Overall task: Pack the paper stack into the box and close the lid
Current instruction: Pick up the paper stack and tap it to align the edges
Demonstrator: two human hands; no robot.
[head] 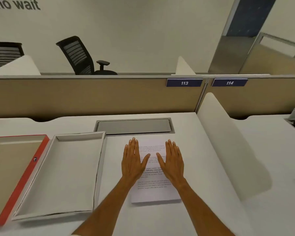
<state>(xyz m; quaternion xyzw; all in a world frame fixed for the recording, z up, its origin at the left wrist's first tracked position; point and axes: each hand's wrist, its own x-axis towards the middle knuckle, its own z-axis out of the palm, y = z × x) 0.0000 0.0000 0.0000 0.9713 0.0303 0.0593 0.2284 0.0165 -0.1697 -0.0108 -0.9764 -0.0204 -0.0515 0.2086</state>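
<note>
1. Seen from the head camera, the paper stack (153, 169) is a thin pile of white sheets, its top page printed with several short blocks of small dark text that are too blurred to read. It lies flat on the white worktop (211, 210), its long side running away from the person and its edges squared up.
2. Both hands rest palm down on the upper half of the stack. The left hand (132, 161) lies flat on its left part, fingers straight and together, thumb angled inward. The right hand (173, 161) mirrors it on the right part. Neither hand grips anything; both are spread flat, with the thumbs pointing toward each other and a strip of printed page showing between them.
3. Bare forearms reach up from the bottom edge, crossing the stack's lower corners.
4. Left of the stack, just beside it, sits the box (61, 174), a shallow white tray lying open with its inside bare. Its right wall runs close along the stack's left edge.
5. Further left, touching or nearly touching the box, lies the lid (20, 176), turned inside up, with a red rim and a pale inner face.
6. Beyond the stack, a grey cable hatch (134, 126) is set into the worktop, and behind it stands a tan partition (92, 96) bearing plates numbered 113 and 114.
</note>
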